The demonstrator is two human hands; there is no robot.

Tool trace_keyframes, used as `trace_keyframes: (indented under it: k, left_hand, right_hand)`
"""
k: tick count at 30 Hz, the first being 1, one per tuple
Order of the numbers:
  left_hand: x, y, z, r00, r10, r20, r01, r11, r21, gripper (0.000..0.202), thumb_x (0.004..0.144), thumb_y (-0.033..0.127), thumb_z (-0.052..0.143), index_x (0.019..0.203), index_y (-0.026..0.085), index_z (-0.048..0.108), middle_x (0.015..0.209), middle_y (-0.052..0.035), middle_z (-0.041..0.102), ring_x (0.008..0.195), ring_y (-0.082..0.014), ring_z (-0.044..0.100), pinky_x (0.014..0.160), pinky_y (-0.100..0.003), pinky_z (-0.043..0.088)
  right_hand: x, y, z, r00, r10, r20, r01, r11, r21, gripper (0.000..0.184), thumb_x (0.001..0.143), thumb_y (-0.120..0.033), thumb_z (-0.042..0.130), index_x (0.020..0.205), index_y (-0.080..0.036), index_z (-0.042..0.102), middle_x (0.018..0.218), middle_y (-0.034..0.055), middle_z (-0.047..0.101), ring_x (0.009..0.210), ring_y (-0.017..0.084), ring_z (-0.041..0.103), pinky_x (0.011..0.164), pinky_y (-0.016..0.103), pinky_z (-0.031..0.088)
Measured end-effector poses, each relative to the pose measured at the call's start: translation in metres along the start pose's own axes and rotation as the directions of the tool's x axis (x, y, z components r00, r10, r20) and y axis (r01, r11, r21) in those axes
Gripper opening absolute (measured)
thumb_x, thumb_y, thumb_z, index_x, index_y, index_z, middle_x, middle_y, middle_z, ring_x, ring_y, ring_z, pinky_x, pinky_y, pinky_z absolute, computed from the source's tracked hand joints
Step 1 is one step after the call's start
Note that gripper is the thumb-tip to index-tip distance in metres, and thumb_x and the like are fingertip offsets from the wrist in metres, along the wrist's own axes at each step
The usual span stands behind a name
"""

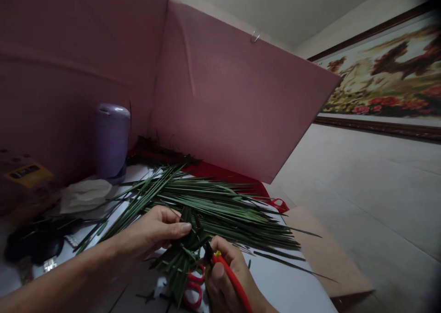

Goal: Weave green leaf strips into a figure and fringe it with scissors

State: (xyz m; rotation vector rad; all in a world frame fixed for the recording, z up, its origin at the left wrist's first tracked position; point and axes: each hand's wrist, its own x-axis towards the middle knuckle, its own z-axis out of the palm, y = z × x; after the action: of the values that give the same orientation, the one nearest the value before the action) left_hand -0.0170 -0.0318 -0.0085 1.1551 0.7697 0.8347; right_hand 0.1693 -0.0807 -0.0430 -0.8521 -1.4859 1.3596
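My left hand (158, 228) pinches a woven piece of dark green leaf strips (178, 267) between thumb and fingers, with loose ends hanging down. My right hand (223, 262) is closed around red-handled pliers (236, 283), whose dark jaws are at the right side of the woven leaf piece. Whether the jaws bite on a strip I cannot tell. Below the piece, red-handled scissors (193, 295) lie on the table, partly hidden by the leaves. Just beyond both hands, a large pile of long green leaf strips (220, 202) spreads across the table.
A purple lidded container (112, 143) stands at the back left, near white tissue (86, 196) and a dark bundle (32, 241). Pink panels (220, 92) rise behind the white table (292, 283). Red cloth or plastic (220, 171) lies at the back. A cardboard box (330, 253) sits right.
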Motion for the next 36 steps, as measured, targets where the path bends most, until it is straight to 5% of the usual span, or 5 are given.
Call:
trace_keyframes:
  k: [9, 19, 25, 36]
  left_hand:
    - [0.0, 0.002, 0.0, 0.998, -0.037, 0.049, 0.042, 0.994, -0.097, 0.025, 0.06, 0.036, 0.072, 0.056, 0.013, 0.066, 0.052, -0.0001, 0.062, 0.049, -0.0095, 0.046, 0.048, -0.022, 0.027]
    - [-0.004, 0.008, 0.001, 1.0, -0.007, 0.008, 0.008, 0.997, -0.071, 0.028, 0.063, 0.037, 0.069, 0.05, 0.014, 0.062, 0.049, 0.003, 0.051, 0.048, -0.0093, 0.04, 0.05, -0.024, 0.026]
    - [0.0, 0.001, 0.0, 0.999, -0.028, 0.023, 0.027, 0.999, 0.019, 0.033, 0.061, 0.036, 0.069, 0.044, 0.016, 0.048, 0.045, 0.0066, 0.037, 0.046, -0.008, 0.029, 0.047, -0.025, 0.018]
    - [-0.005, 0.003, 0.0, 0.998, -0.027, 0.056, 0.024, 0.997, 0.067, 0.032, 0.067, 0.034, 0.066, 0.047, 0.016, 0.05, 0.05, 0.0054, 0.037, 0.05, -0.0102, 0.03, 0.05, -0.027, 0.02]
  right_hand:
    - [0.004, -0.006, -0.008, 0.985, 0.012, 0.17, -0.011, 1.0, -0.007, 0.063, 0.057, -0.077, 0.053, 0.078, -0.018, 0.045, 0.054, -0.007, 0.033, 0.047, 0.006, 0.021, 0.044, 0.02, 0.016]
    - [-0.002, -0.025, -0.009, 0.986, 0.072, 0.154, -0.057, 0.994, -0.096, 0.063, 0.058, -0.076, 0.053, 0.083, -0.017, 0.049, 0.062, -0.0045, 0.037, 0.052, 0.008, 0.028, 0.047, 0.02, 0.026]
    - [-0.003, -0.016, -0.01, 0.986, 0.055, 0.159, -0.039, 0.994, -0.104, 0.062, 0.059, -0.074, 0.054, 0.085, -0.018, 0.048, 0.067, -0.0025, 0.042, 0.058, 0.01, 0.034, 0.053, 0.021, 0.033]
    - [-0.002, -0.004, -0.012, 0.981, 0.049, 0.186, -0.043, 0.998, -0.036, 0.064, 0.055, -0.075, 0.057, 0.085, -0.02, 0.044, 0.07, -0.0017, 0.044, 0.061, 0.011, 0.039, 0.058, 0.023, 0.035]
